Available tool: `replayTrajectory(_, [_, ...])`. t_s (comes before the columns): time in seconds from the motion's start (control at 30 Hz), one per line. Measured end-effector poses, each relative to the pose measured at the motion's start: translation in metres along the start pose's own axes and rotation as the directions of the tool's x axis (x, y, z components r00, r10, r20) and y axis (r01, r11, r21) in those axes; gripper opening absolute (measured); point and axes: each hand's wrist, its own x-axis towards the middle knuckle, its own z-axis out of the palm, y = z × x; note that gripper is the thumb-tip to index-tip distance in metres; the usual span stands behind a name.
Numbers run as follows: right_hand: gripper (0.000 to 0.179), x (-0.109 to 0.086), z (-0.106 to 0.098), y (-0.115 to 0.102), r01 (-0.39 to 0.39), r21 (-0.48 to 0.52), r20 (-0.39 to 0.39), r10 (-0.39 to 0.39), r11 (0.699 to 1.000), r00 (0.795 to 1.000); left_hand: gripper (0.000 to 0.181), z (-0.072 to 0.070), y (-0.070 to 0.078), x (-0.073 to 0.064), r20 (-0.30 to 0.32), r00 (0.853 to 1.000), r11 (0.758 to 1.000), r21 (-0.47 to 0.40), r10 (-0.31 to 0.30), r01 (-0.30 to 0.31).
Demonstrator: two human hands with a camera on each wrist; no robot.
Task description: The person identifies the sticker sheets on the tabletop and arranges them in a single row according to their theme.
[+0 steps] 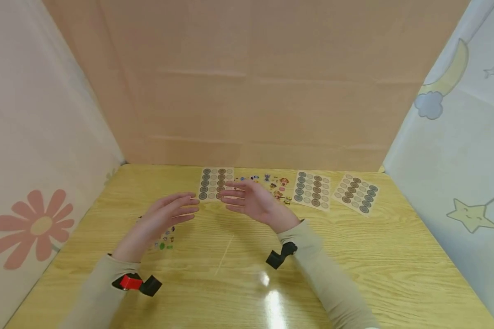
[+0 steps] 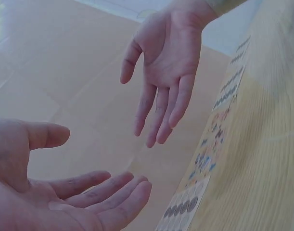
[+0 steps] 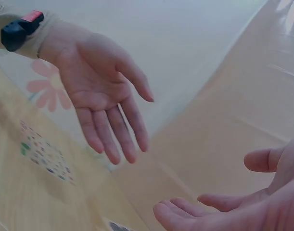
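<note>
Wood-grain bench (image 1: 395, 265) ran between patterned side walls (image 1: 457, 155), far edge against brown backdrop (image 1: 247, 105); left hand (image 1: 159, 222) released, raised over small sticker sheet (image 1: 165, 239) toward left edge; right hand (image 1: 258, 203) released too, fingers extended, partly hid cartoon sticker sheet (image 1: 284, 182) in head view; air gap parted both hands; three dotted sheets (image 1: 313, 189) lay near far edge, wood stretched toward near side

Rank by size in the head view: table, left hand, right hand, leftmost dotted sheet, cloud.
1. Table
2. Left hand and right hand, too alike to rank
3. Leftmost dotted sheet
4. Cloud
</note>
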Motion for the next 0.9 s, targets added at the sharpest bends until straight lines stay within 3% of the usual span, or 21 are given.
replayTrajectory(0.2, [0.053, -0.007, -0.032, -0.026, 0.058, -0.004, -0.039, -0.058, 0.998, 0.998, 0.056, 0.02, 0.002, 0.022, 0.05, 0.999, 0.987, -0.156, -0.018, 0.025])
replayTrajectory(0.47, [0.056, -0.007, -0.077, -0.047, 0.031, 0.008, -0.142, -0.03, 0.999, 0.989, 0.053, 0.04, -0.007, 0.046, 0.064, 0.994, 0.948, -0.303, -0.084, 0.099])
replayTrajectory(0.7, [0.058, 0.005, -0.104, -0.054, -0.016, -0.022, -0.248, 0.01, 1.0, 0.969, 0.05, 0.059, -0.019, 0.073, 0.092, 0.991, 0.903, -0.411, -0.094, 0.123])
replayTrajectory(0.9, [0.062, 0.022, -0.12, -0.054, -0.057, -0.019, -0.269, 0.05, 0.998, 0.962, 0.051, 0.066, -0.029, 0.089, 0.087, 0.989, 0.877, -0.458, -0.121, 0.148])
